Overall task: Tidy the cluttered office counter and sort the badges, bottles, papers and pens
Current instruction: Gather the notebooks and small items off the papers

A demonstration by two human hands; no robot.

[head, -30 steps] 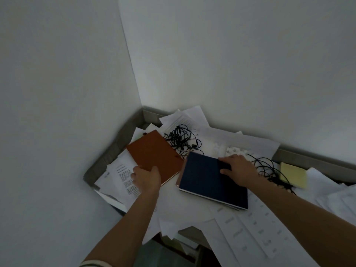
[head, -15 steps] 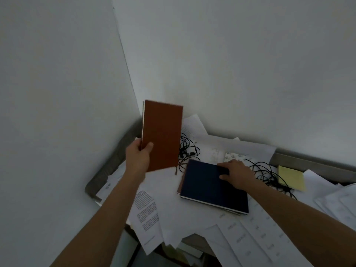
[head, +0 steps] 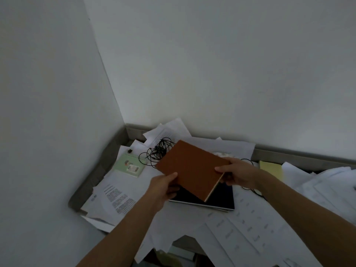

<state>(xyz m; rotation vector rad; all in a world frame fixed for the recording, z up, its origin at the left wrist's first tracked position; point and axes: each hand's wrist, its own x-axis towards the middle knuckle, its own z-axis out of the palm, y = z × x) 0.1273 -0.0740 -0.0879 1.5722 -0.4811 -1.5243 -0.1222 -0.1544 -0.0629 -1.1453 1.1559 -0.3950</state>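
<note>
Now both hands, left hand and right hand, hold the brown notebook.

Plain white walls meet at a dim corner, grey upstand below.

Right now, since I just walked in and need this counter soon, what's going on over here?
A person is tidying a paper-strewn counter in a corner. The left hand and right hand grip a brown notebook by opposite edges, holding it tilted over a dark notebook that lies on loose papers. A tangled black cable, a green card and a yellow sticky pad lie untouched nearby.
</note>
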